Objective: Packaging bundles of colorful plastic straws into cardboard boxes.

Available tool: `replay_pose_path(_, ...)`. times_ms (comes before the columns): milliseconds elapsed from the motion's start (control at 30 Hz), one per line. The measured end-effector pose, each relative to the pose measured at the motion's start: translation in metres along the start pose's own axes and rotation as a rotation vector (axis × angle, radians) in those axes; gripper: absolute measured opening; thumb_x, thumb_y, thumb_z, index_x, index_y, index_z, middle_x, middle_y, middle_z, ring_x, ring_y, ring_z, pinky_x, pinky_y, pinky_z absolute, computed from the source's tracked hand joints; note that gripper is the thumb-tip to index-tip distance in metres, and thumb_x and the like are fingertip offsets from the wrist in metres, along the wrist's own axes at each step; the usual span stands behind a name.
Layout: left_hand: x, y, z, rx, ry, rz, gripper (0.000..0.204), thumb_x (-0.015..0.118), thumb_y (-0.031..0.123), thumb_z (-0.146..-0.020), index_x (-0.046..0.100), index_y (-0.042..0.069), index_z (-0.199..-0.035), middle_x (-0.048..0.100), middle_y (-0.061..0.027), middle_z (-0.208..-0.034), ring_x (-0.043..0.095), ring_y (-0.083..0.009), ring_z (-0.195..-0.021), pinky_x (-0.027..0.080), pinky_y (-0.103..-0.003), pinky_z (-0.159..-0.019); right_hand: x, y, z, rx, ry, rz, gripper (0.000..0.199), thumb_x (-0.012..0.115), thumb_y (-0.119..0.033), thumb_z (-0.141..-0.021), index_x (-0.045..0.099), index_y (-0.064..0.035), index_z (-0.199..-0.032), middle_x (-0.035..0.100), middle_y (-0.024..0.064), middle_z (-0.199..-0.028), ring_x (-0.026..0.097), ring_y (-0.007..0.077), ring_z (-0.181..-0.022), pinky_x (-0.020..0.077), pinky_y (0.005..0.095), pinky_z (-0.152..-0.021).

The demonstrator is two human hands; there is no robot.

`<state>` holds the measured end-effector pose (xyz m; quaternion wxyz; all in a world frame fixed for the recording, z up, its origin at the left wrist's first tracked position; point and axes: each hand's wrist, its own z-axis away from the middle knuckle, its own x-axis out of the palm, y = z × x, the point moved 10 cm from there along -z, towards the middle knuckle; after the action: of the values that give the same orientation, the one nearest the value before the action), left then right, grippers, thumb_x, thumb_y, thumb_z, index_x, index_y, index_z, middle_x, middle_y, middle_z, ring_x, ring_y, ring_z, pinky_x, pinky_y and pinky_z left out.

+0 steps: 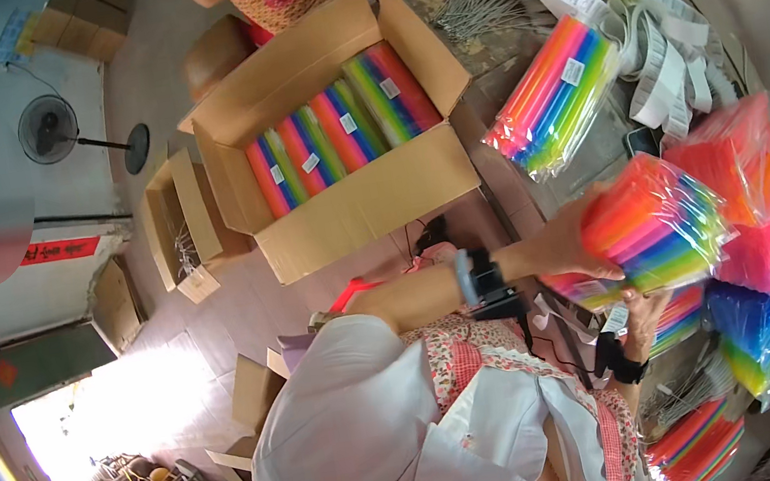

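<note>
My left hand (pixel 569 238) is closed around the near end of a clear bag of rainbow-coloured sticks (pixel 666 223), holding it over the worktable. Just below the bag, my right hand (pixel 645 313) has its fingers pinched by a small white label (pixel 619 318); part of the hand is hidden under the bag. Another bag of rainbow sticks (pixel 555 98) with a white label lies farther along the table. Beyond the held bag are piled bags of red-orange sticks (pixel 732 164) and blue-to-yellow sticks (pixel 766 328). A rainbow bundle (pixel 698 433) lies at the lower right.
An open cardboard box (pixel 358 225) beside the table holds a row of labelled rainbow bags. White label strips (pixel 669 74) curl across the table near thin grey wires (pixel 485 11). A smaller carton (pixel 191 210) and a standing fan (pixel 50 129) are at the left.
</note>
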<state>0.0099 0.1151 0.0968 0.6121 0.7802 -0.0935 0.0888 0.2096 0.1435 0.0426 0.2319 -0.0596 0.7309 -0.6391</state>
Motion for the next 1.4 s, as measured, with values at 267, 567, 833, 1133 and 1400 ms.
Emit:
replay_pose_path(267, -0.134, 0.007, 0.103, -0.315, 0.600, 0.307, 0.073, 0.078, 0.008, -0.067, 0.039, 0.003, -0.128, 0.052, -0.0076, -0.118, 0.048, -0.0161, -0.110, 0.039, -0.033, -0.096, 0.194, -0.069, -0.035, 0.336, -0.315, -0.314, 0.089, 0.078, -0.017, -0.063, 0.027, -0.0015, -0.134, 0.048, 0.0118, -0.118, 0.049, 0.0210, -0.108, 0.0400, 0.0339, -0.093)
replay_pose_path(567, -0.275, 0.176, 0.184, -0.084, 0.794, -1.470, 0.098, 0.080, 0.031, -0.059, 0.027, -0.002, -0.134, 0.044, -0.0179, -0.126, 0.042, -0.0295, -0.120, 0.031, -0.038, -0.103, 0.377, -0.120, -0.073, -0.037, -0.970, 0.898, 0.079, 0.075, -0.017, -0.062, 0.035, -0.0034, -0.129, 0.048, 0.0127, -0.123, 0.053, 0.0267, -0.108, 0.0437, 0.0400, -0.087)
replay_pose_path(833, -0.344, 0.046, 0.206, -0.859, 0.006, -1.118, 0.083, 0.080, 0.034, -0.058, 0.044, -0.001, -0.124, 0.060, -0.0171, -0.101, 0.059, -0.0317, -0.095, 0.047, -0.041, -0.083, 0.495, -0.152, -0.053, -0.681, -1.185, 0.946, 0.078, 0.075, -0.021, -0.061, 0.037, -0.0078, -0.128, 0.053, 0.0117, -0.117, 0.052, 0.0269, -0.109, 0.0432, 0.0367, -0.088)
replay_pose_path(1133, -0.429, -0.065, 0.260, -0.686, 0.915, 0.511, 0.051, 0.077, 0.025, -0.071, 0.054, 0.003, -0.112, 0.062, -0.0084, -0.098, 0.062, -0.0216, -0.085, 0.051, -0.035, -0.077, 0.381, 0.007, -0.126, -0.234, -0.264, 0.596, 0.066, 0.067, -0.026, -0.074, 0.039, -0.0078, -0.130, 0.050, 0.0161, -0.120, 0.045, 0.0352, -0.113, 0.0362, 0.0430, -0.095)
replay_pose_path(1400, -0.472, -0.130, 0.238, -0.644, 0.991, 0.296, 0.055, 0.077, 0.027, -0.071, 0.053, 0.002, -0.114, 0.058, -0.0092, -0.108, 0.056, -0.0189, -0.099, 0.046, -0.034, -0.083, 0.367, 0.119, -0.130, 0.245, -0.212, 0.600, 0.069, 0.062, -0.042, -0.077, 0.035, -0.0087, -0.132, 0.046, 0.0180, -0.125, 0.042, 0.0392, -0.115, 0.0374, 0.0453, -0.094)
